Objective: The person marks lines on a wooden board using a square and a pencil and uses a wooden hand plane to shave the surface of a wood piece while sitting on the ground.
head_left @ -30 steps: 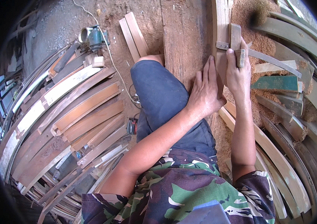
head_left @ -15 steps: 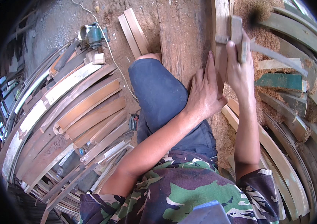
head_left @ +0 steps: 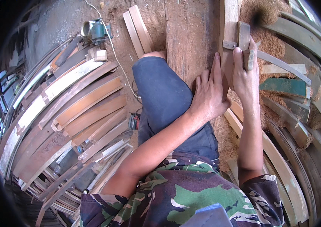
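Observation:
A long squared wooden beam (head_left: 230, 19) runs away from me at the upper right of the view. My left hand (head_left: 209, 92) grips its near end, the fingers stretched along the left side and the thumb by the right. My right hand (head_left: 245, 73) is closed round what looks like a wooden marking gauge (head_left: 244, 33). The gauge's block lies along the beam's right edge. Its short bar end lies over the beam, while the long thin bar sticks out to the right past my hand. My right palm hides part of the gauge.
Stacked boards (head_left: 92, 100) fill the left side, with a green power tool (head_left: 98, 30) and its cord beyond. Two pale strips (head_left: 137, 30) lie past my knee. Sawdust (head_left: 268, 43), a green-painted piece (head_left: 283, 87) and more planks (head_left: 285, 170) are at right. A wide plank (head_left: 187, 34) runs left of the beam.
My right hand and the gauge have shifted slightly toward me along the beam. My left hand keeps its place on the beam's near end. The whole view has turned a little.

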Demonstrator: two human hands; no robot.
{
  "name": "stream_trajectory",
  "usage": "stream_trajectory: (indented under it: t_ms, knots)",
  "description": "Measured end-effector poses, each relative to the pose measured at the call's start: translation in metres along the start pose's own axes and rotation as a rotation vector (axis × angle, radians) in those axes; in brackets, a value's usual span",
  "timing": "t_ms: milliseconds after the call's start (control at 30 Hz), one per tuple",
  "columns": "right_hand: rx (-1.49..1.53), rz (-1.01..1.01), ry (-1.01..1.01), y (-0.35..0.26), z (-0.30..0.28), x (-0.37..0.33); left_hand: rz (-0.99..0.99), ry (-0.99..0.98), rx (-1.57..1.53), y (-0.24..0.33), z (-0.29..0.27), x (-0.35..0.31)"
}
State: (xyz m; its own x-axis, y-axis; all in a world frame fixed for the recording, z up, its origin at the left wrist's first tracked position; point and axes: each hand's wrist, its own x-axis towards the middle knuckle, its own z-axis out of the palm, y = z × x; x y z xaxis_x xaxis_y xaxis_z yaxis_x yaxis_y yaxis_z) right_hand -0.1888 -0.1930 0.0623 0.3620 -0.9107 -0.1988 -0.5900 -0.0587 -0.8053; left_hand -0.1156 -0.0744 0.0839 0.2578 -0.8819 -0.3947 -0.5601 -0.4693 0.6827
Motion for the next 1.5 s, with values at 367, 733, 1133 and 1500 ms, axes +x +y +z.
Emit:
stream_trajectory:
  t_ms: [367,733,1133,1500]
  knots:
    - [-0.005,0.013,-0.006,-0.009,-0.005,-0.002,0.011,-0.002,0.007,-0.002,0.001,0.0]
    - [0.016,0.043,-0.013,-0.01,-0.004,0.0,0.03,0.027,0.044,-0.004,0.005,-0.001]
    - [0.344,0.145,0.271,0.004,-0.053,0.007,0.007,0.01,0.05,-0.003,0.005,-0.001]
    - [0.26,0.325,0.18,0.086,-0.047,-0.012,0.009,0.004,0.05,0.001,0.0,0.0]
